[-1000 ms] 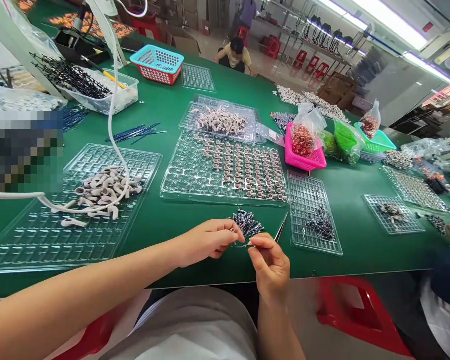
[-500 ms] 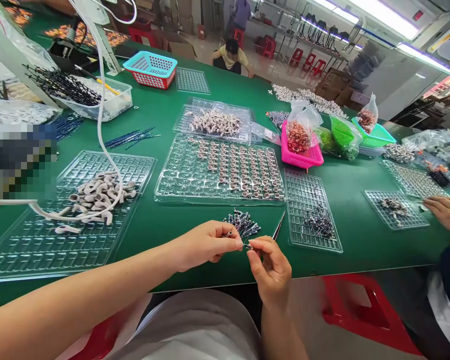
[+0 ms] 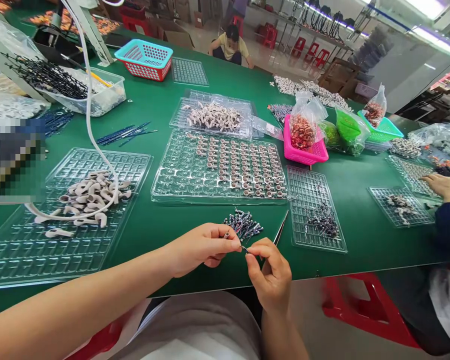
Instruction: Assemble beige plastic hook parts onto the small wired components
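Note:
My left hand is closed around a pale earbud shell, whose tube-like end pokes up above the fingers. Opposite it, my right hand pinches a tiny dark part with a thin wire, right at the left fingertips. Metal tweezers stick out behind my right hand, tip pointing away; I cannot tell if the hand holds them. Just beyond both hands lies a pile of small dark wired parts. Behind that, a clear tray carries rows of pale earbud shells.
Loose shells fill part of a left tray, crossed by a white cable. At right are a tray of dark parts and a pink basket. A co-worker's hand works at far right.
The view has shifted slightly. My hands stay together, with the dark part still pinched between them. The co-worker's hand has moved away from the near shell tray, farther up the table.

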{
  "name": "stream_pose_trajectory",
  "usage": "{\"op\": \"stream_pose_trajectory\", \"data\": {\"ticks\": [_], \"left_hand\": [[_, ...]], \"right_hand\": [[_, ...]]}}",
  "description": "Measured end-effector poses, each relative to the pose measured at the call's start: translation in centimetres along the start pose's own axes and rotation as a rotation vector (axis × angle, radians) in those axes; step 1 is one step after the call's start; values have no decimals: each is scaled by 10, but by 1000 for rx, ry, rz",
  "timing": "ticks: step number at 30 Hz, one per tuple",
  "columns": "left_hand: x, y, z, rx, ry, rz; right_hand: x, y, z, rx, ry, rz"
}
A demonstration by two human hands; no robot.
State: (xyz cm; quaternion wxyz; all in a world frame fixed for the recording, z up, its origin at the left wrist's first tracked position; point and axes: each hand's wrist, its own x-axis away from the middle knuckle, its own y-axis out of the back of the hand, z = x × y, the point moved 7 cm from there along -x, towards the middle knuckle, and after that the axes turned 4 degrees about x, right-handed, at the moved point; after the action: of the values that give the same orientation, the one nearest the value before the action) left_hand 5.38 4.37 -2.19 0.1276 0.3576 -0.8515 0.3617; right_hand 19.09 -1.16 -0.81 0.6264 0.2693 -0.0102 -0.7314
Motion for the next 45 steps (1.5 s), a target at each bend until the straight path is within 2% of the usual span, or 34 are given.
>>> {"op": "stream_pose_trajectory", "data": {"ticks": [11, 15, 18, 23, 27, 32, 39, 45], "left_hand": [[1, -2, 4, 63, 29, 49], [2, -3, 2, 19, 23, 63], [4, -1, -5, -180, -57, 3], [13, -1, -19, -635, -297, -141], [16, -3, -22, -767, -408, -184], [12, 1, -19, -621, -294, -157], [2, 3, -1, -70, -3, -17], [4, -1, 2, 91, 47, 26]], "right_hand": [[1, 0, -2, -40, -11, -10], [1, 1, -3, -33, -21, -23], [1, 1, -4, -36, -35, -28], [0, 0, -5, -46, -40, -12], [1, 0, -5, -49, -43, -7], [1, 1, -6, -52, -53, -18], [1, 2, -5, -49, -41, -52], [3, 4, -8, -77, -54, -59]]}}
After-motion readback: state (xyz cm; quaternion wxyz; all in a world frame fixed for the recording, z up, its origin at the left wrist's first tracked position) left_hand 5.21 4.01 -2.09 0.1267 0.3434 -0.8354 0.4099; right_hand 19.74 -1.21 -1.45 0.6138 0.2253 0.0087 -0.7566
